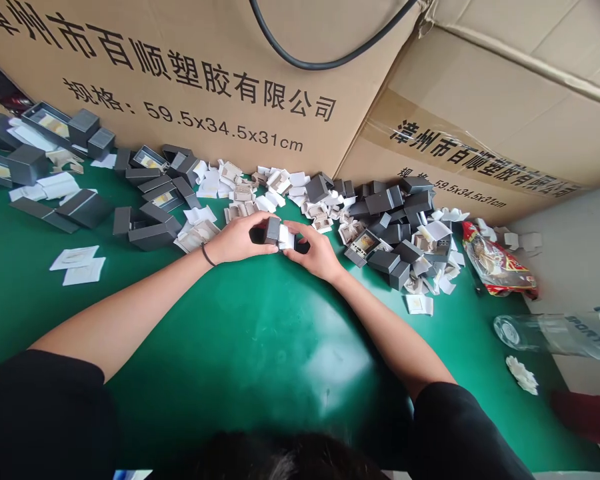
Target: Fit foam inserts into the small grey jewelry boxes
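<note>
My left hand [240,239] is closed round a small dark grey box [271,231] at the middle of the green table [240,347]. My right hand [316,252] pinches a white insert [286,239] that sticks out of the box's right end, and something dark sits under its fingers. The two hands almost touch. Just behind them lies a scatter of white and beige inserts [240,193]. A heap of grey boxes [395,220] lies to the right of my right hand, and more grey boxes [150,213] lie to the left.
Large cardboard cartons [190,73] wall off the back of the table. A black cable [330,63] hangs across them. At the right are a red snack bag [500,267], a clear bottle on its side [555,330] and a crumpled white paper [523,375]. Two white cards [77,263] lie at left.
</note>
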Demonstrator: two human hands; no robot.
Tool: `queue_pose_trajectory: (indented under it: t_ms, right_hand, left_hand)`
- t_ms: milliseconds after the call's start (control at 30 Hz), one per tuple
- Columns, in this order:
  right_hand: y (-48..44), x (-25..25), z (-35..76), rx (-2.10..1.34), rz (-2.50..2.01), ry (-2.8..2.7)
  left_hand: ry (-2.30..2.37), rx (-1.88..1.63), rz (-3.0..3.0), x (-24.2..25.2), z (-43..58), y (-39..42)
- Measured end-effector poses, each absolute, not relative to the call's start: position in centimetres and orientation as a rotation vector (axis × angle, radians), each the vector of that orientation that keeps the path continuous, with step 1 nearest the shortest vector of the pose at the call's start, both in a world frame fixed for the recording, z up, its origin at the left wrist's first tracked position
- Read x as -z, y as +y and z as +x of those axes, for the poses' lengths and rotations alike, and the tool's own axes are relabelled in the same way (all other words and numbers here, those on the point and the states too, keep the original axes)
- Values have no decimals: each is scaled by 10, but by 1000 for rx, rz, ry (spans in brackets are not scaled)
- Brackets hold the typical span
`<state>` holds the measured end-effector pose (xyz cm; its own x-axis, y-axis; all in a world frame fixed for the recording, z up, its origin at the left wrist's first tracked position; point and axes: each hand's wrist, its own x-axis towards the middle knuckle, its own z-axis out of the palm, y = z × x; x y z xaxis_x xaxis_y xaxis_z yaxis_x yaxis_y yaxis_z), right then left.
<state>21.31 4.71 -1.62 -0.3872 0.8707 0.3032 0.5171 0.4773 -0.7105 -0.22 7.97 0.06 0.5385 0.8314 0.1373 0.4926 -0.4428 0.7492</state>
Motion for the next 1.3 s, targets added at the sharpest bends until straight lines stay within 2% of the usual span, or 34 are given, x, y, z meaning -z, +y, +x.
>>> queue_pose_trajectory:
  t_ms: [500, 1100, 1300]
  right_hand:
    - [38, 20, 212, -635, -1220, -1985]
    - [50, 16, 224, -143, -933, -2376]
    - [50, 17, 225, -179, -954, -2422]
  left_hand:
    - [1037, -639, 2085, 0, -5, 81]
    - [1020, -608, 2014, 1, -4, 81]
    - [1027, -593, 2037, 2, -5, 83]
